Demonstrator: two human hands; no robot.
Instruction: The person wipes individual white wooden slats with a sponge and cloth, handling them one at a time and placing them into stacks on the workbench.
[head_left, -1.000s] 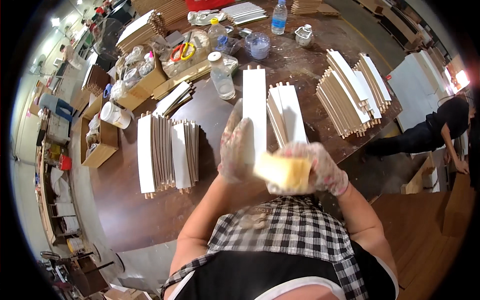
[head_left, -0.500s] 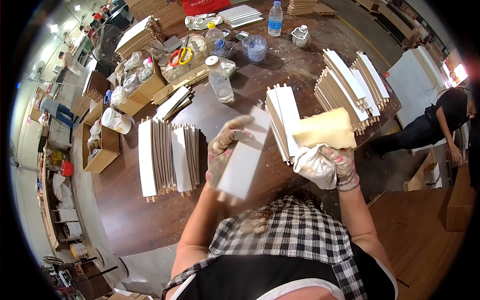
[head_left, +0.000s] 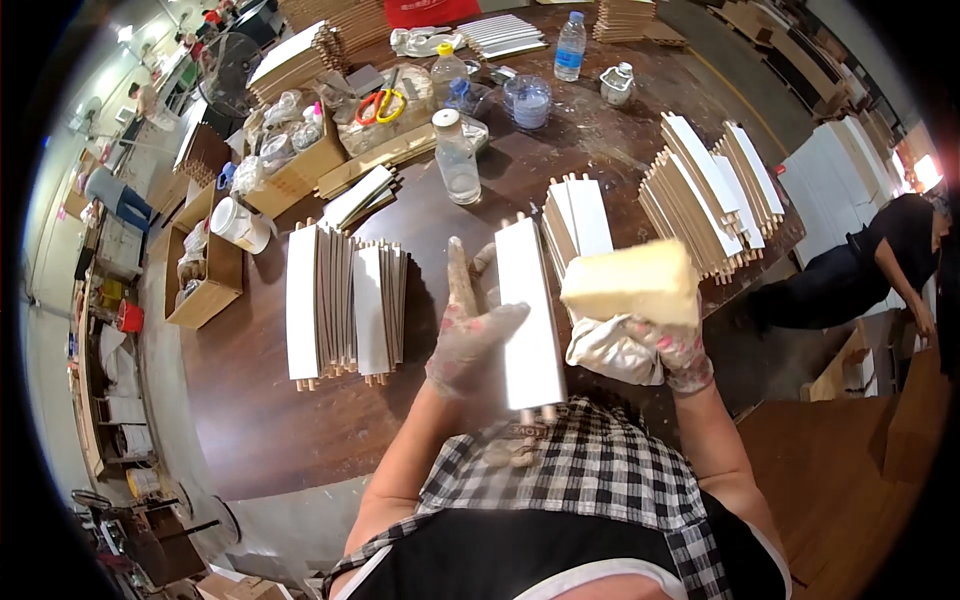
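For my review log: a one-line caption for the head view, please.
Gloved left hand holds a white panel upright; gloved right hand grips a yellow sponge block beside it, over a dark worktable.

On the dark wooden surface [head_left: 300,430], a clear plastic bottle with a white cap [head_left: 457,158] stands as landmark. Left of it lie yellow-handled scissors [head_left: 378,104]; below-left, upright white panels [head_left: 343,312]; right, fanned panel stacks [head_left: 712,195]; far beyond, a blue-capped water bottle [head_left: 569,45].
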